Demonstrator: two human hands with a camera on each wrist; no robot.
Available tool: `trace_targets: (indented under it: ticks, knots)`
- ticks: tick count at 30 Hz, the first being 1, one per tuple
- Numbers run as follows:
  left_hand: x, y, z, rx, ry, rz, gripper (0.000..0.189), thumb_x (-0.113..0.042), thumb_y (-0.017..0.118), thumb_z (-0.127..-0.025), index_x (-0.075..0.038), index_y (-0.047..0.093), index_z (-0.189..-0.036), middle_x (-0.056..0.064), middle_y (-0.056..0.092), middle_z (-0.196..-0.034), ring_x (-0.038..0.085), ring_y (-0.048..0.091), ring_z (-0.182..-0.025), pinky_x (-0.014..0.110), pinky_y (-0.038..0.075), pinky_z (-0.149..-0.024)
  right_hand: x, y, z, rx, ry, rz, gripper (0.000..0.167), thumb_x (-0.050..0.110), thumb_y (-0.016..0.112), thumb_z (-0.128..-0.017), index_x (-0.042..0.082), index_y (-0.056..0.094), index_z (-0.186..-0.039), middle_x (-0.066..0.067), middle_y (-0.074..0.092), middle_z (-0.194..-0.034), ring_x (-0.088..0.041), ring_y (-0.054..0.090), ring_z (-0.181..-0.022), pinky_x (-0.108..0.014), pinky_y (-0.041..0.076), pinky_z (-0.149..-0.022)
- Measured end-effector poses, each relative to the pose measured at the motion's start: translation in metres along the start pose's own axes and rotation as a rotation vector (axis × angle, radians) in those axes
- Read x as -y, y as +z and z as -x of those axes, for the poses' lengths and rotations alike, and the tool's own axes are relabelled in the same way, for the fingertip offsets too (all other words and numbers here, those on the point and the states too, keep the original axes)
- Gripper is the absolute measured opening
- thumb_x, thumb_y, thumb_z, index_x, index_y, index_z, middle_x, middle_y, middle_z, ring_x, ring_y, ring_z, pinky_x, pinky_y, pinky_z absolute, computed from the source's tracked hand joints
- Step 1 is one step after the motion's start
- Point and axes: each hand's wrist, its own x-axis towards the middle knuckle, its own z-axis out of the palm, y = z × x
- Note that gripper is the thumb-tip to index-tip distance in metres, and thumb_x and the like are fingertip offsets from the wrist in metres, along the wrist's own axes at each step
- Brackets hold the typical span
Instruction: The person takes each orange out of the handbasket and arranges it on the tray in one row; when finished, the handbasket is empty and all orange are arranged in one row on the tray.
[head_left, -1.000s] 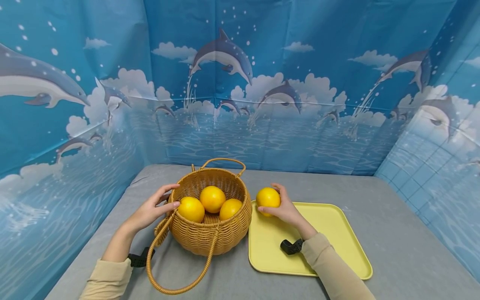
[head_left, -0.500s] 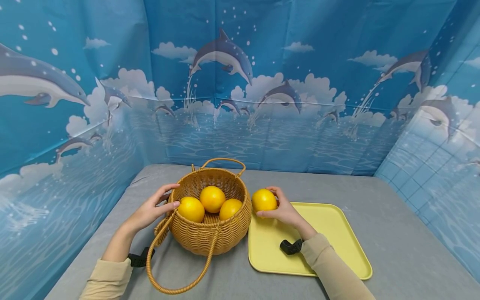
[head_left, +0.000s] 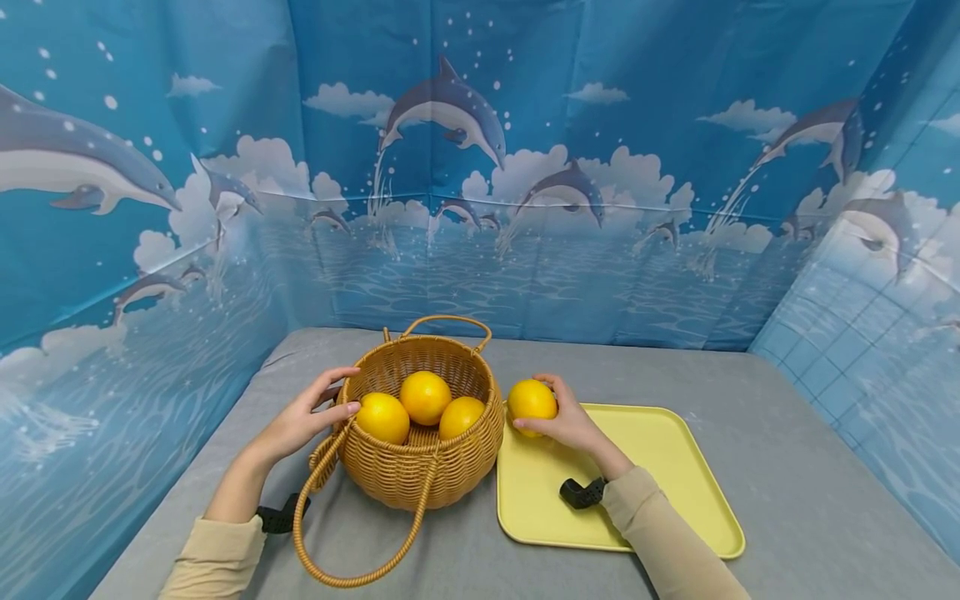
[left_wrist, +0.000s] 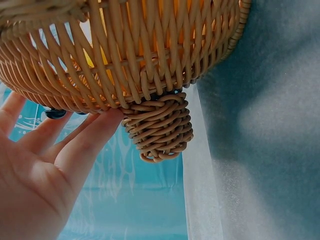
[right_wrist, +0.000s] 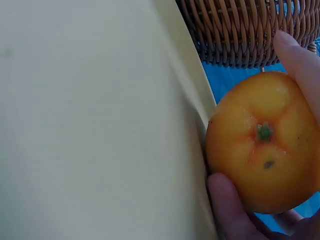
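A round wicker basket (head_left: 405, 487) has three oranges in it: a far orange (head_left: 425, 397), a left orange (head_left: 382, 419) and a right orange (head_left: 461, 417). My left hand (head_left: 296, 429) touches the basket's left side, thumb and forefinger at the rim; the left wrist view shows fairly straight fingers (left_wrist: 87, 142) against the woven wall. A fourth orange (head_left: 531, 402) is in my right hand (head_left: 568, 423), gripped between thumb and fingers over the far left corner of a yellow tray (head_left: 652, 475). Its green stem end faces the right wrist camera, near the tray's edge.
The basket's near handle (head_left: 360, 581) hangs down over the grey table cover (head_left: 465, 550), while its far handle (head_left: 450, 318) stands up behind the rim. A blue dolphin-print curtain (head_left: 480, 275) closes off the back and sides.
My right hand has moved the orange slightly left toward the basket, then a touch back right and lower. My left hand and the basket have stayed in place.
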Motion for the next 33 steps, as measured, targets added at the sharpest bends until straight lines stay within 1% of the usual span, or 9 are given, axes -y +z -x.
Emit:
trace_targets:
  ticks: [5, 8, 13, 16, 19, 23, 25, 28, 33]
  knots:
    - [0.001, 0.0, 0.0, 0.001, 0.008, -0.01, 0.054, -0.026, 0.055, -0.096, -0.015, 0.033, -0.143, 0.019, 0.017, -0.151, 0.05, 0.02, -0.133, 0.058, 0.041, -0.09, -0.002, -0.007, 0.001, 0.082, 0.031, -0.115, 0.091, 0.026, 0.087, -0.066, 0.016, 0.029, -0.137, -0.015, 0.032, -0.138, -0.035, 0.048, -0.114, -0.047, 0.043, -0.089]
    - [0.002, 0.0, 0.0, -0.001, 0.004, -0.007, 0.054, -0.027, 0.055, -0.096, -0.014, 0.032, -0.143, 0.018, 0.017, -0.151, 0.049, 0.02, -0.133, 0.058, 0.041, -0.089, -0.003, -0.009, 0.001, 0.106, 0.038, -0.159, 0.095, 0.02, 0.089, -0.063, 0.016, 0.029, -0.136, -0.015, 0.034, -0.138, -0.037, 0.044, -0.12, -0.05, 0.04, -0.094]
    - [0.002, 0.0, 0.0, -0.004, -0.007, -0.001, 0.054, -0.028, 0.055, -0.095, -0.017, 0.033, -0.144, 0.016, 0.017, -0.152, 0.048, 0.019, -0.134, 0.059, 0.041, -0.09, -0.006, -0.005, -0.002, 0.088, -0.022, -0.135, 0.092, 0.017, 0.087, -0.065, 0.009, 0.027, -0.134, -0.018, 0.039, -0.137, -0.035, 0.048, -0.114, -0.047, 0.039, -0.092]
    - [0.003, 0.0, 0.0, -0.007, -0.003, -0.004, 0.053, -0.028, 0.055, -0.096, -0.017, 0.033, -0.143, 0.016, 0.017, -0.152, 0.048, 0.02, -0.134, 0.059, 0.04, -0.091, 0.006, -0.002, 0.003, 0.07, -0.046, -0.119, 0.087, 0.014, 0.085, -0.068, 0.005, 0.026, -0.132, -0.021, 0.038, -0.136, -0.035, 0.049, -0.11, -0.046, 0.04, -0.09]
    - [0.004, -0.001, -0.001, -0.007, 0.0, -0.005, 0.053, -0.027, 0.055, -0.096, -0.018, 0.034, -0.143, 0.016, 0.017, -0.152, 0.048, 0.019, -0.134, 0.06, 0.039, -0.092, 0.008, 0.001, 0.005, 0.05, -0.061, -0.095, 0.089, 0.014, 0.085, -0.069, 0.003, 0.025, -0.134, -0.021, 0.036, -0.137, -0.036, 0.048, -0.11, -0.046, 0.042, -0.089]
    - [0.003, -0.001, 0.0, -0.007, 0.0, 0.0, 0.053, -0.028, 0.055, -0.096, -0.019, 0.033, -0.143, 0.015, 0.017, -0.152, 0.048, 0.018, -0.134, 0.06, 0.038, -0.092, -0.004, 0.007, 0.001, 0.024, -0.089, -0.037, 0.097, 0.023, 0.086, -0.068, 0.011, 0.024, -0.141, -0.015, 0.033, -0.14, -0.032, 0.048, -0.109, -0.041, 0.046, -0.083]
    - [0.003, -0.001, 0.0, -0.007, -0.002, 0.004, 0.053, -0.028, 0.055, -0.095, -0.019, 0.033, -0.143, 0.014, 0.017, -0.152, 0.048, 0.018, -0.134, 0.06, 0.039, -0.092, -0.005, 0.007, 0.001, 0.022, -0.104, -0.021, 0.099, 0.024, 0.086, -0.067, 0.012, 0.023, -0.143, -0.014, 0.033, -0.14, -0.03, 0.048, -0.108, -0.038, 0.046, -0.08]
    - [0.003, -0.001, 0.0, -0.007, -0.002, 0.006, 0.053, -0.028, 0.055, -0.095, -0.019, 0.033, -0.143, 0.015, 0.017, -0.152, 0.048, 0.018, -0.134, 0.06, 0.039, -0.092, -0.005, 0.007, 0.001, 0.028, -0.121, -0.029, 0.099, 0.025, 0.086, -0.068, 0.013, 0.023, -0.144, -0.014, 0.032, -0.14, -0.031, 0.048, -0.108, -0.036, 0.047, -0.078]
    - [0.002, -0.001, 0.0, -0.007, -0.006, -0.001, 0.054, -0.028, 0.055, -0.095, -0.018, 0.033, -0.143, 0.015, 0.017, -0.152, 0.048, 0.018, -0.134, 0.06, 0.039, -0.092, -0.004, 0.005, 0.001, 0.063, -0.12, -0.089, 0.095, 0.019, 0.084, -0.071, 0.015, 0.024, -0.145, -0.016, 0.031, -0.142, -0.034, 0.047, -0.111, -0.038, 0.049, -0.083]
